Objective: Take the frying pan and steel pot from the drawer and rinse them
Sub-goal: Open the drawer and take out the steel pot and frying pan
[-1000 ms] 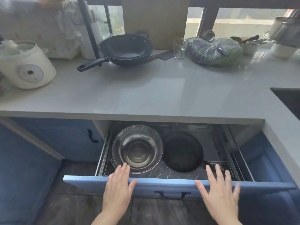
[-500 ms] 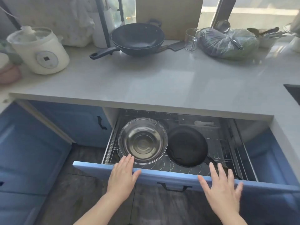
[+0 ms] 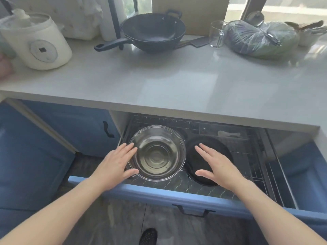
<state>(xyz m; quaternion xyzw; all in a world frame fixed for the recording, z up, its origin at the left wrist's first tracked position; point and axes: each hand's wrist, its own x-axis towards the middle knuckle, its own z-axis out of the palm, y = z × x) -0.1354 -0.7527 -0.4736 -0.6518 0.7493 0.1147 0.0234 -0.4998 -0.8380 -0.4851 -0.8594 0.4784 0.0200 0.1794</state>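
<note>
Pickup step: I see left hand (image 3: 116, 163) and right hand (image 3: 215, 164), both spread, flanking steel pot (image 3: 157, 152); next, close on its rim.

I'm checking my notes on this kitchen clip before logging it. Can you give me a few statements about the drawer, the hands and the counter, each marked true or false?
1. The blue pull-out drawer stands open. True.
2. The round shiny steel pot lies to the right of the black frying pan. False: it lies to the left.
3. The left hand is clenched in a fist. False: it is open at the pot's left rim.
4. The right hand is spread over the frying pan. True.
5. The dark wok with a long handle sits inside the drawer. False: it sits on the grey countertop.
</note>
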